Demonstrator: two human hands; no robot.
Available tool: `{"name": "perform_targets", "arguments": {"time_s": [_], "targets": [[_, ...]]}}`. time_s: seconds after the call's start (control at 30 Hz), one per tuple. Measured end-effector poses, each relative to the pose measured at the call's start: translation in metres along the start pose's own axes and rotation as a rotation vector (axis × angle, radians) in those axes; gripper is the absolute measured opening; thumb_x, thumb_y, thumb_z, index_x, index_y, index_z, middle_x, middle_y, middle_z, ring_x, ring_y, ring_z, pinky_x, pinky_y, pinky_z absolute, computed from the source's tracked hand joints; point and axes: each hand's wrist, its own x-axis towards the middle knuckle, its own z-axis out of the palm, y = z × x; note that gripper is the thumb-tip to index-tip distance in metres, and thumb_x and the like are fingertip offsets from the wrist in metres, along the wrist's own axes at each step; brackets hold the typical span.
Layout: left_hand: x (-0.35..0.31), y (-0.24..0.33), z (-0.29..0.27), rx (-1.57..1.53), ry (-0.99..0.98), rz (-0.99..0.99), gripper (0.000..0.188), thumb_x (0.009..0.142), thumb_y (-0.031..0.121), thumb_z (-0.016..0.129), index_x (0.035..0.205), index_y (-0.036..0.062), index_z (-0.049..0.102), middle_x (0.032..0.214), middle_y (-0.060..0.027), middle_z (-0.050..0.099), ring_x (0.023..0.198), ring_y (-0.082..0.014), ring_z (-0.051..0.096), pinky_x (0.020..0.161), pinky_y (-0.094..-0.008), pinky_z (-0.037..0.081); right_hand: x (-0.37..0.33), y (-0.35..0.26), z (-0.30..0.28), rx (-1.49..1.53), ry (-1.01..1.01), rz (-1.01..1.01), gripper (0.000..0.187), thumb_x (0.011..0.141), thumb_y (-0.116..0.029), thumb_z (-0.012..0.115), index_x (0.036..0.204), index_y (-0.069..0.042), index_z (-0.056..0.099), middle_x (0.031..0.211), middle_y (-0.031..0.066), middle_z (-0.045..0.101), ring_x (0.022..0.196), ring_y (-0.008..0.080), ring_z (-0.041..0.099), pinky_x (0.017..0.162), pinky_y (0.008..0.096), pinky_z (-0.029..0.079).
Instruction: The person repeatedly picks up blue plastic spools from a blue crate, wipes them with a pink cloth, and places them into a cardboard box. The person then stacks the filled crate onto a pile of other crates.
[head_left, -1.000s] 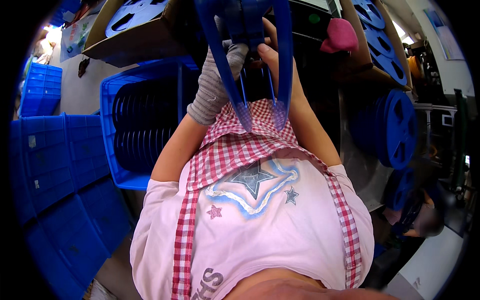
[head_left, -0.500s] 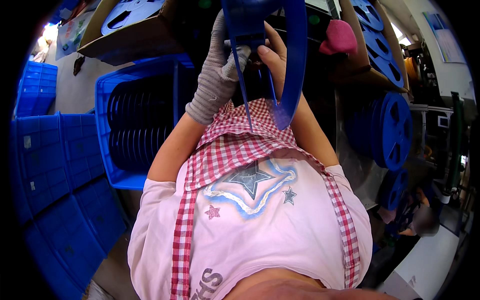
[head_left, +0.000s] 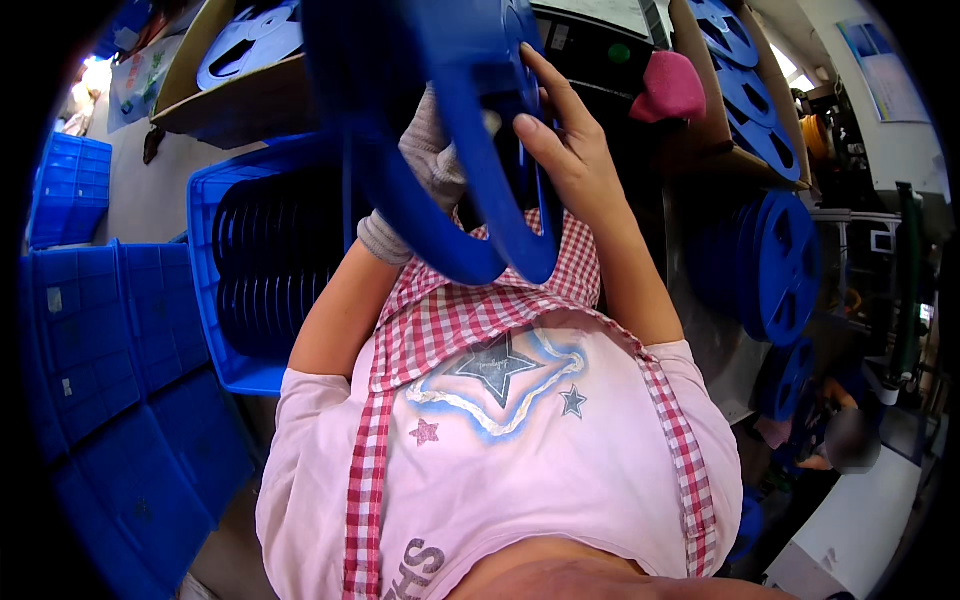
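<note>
Both hands holding blue reel (head_left: 440, 130) up in front of chest, above checked apron (head_left: 470, 310).

Left hand (head_left: 430, 165) (grey glove) is behind reel, mostly hidden; how far closed, cannot tell.

Right hand (head_left: 565, 150) is bare, fingers stretched flat and pressing on reel side, near hub.

Blue crate (head_left: 225, 290) with dark discs standing left of reel.

For doing well, I think: keeping reel level, supporting rim from below, not letting bare fingers slip into cut-outs.
</note>
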Motion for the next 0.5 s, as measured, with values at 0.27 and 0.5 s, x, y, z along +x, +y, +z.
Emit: {"name": "perform_targets", "arguments": {"time_s": [0.27, 0.5], "targets": [[0.107, -0.059, -0.057, -0.450, -0.289, -0.120, 0.031, 0.090, 0.019, 0.065, 0.117, 0.0074, 0.060, 0.108, -0.0054, 0.062, 0.100, -0.0172, 0.061, 0.088, -0.0339, 0.053, 0.068, -0.004, -0.084, -0.498, -0.134, 0.011, 0.066, 0.079, -0.052, 0.060, 0.140, -0.038, 0.042, 0.119, 0.0194, 0.062, 0.108, 0.0362, 0.061, 0.094, 0.0401, 0.046], [0.237, -0.073, -0.070, -0.445, -0.127, -0.157, 0.026, 0.090, 0.016, 0.063, 0.112, 0.0039, 0.063, 0.099, -0.0104, 0.068, 0.102, -0.0208, 0.064, 0.091, -0.0331, 0.054, 0.228, 0.048, -0.132, -0.785, -0.136, -0.011, 0.065, 0.084, -0.058, 0.056, 0.139, -0.024, 0.045, 0.134, 0.0181, 0.052, 0.126, 0.0349, 0.046, 0.104, 0.0423, 0.037]]}}
